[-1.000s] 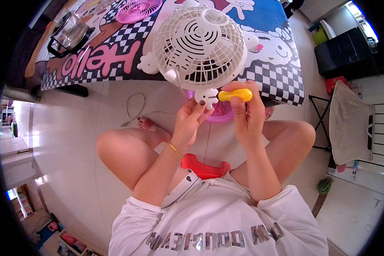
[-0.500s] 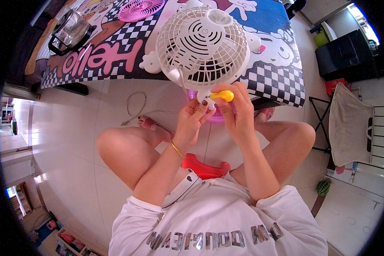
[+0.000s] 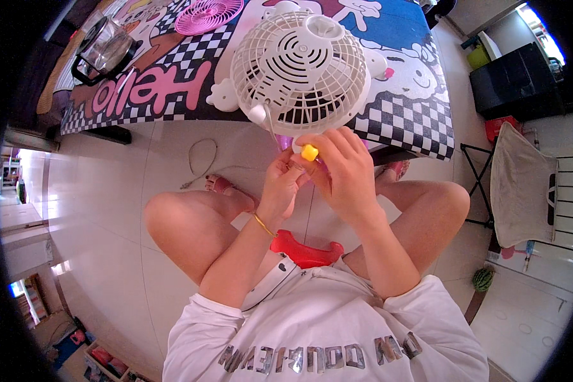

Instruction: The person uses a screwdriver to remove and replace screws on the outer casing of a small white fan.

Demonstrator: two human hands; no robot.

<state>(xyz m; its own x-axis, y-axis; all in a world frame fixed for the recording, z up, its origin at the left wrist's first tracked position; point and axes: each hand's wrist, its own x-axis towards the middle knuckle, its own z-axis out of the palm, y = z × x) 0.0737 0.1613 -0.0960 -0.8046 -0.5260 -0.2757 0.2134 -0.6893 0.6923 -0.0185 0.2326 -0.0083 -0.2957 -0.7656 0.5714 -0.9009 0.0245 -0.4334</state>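
A white electric fan rests at the near edge of the table, its slotted back and round wire-like cage facing up. Rounded lugs stick out around its rim. My left hand pinches the lug nearest me, which is now mostly hidden by fingers. Over that same lug, my right hand is closed around a screwdriver with a yellow handle. The handle's end faces up toward me; its shaft and tip are hidden.
On the patterned tablecloth lie a pink fan grille and, farther left, a glass jug with a black handle. Under the table's edge a cord loops on the floor. A watermelon sits at the right.
The screwdriver has swung from lying sideways, shaft showing, to standing end-up over the lug. My right hand has shifted left and covers the lug. The fan has moved slightly left.
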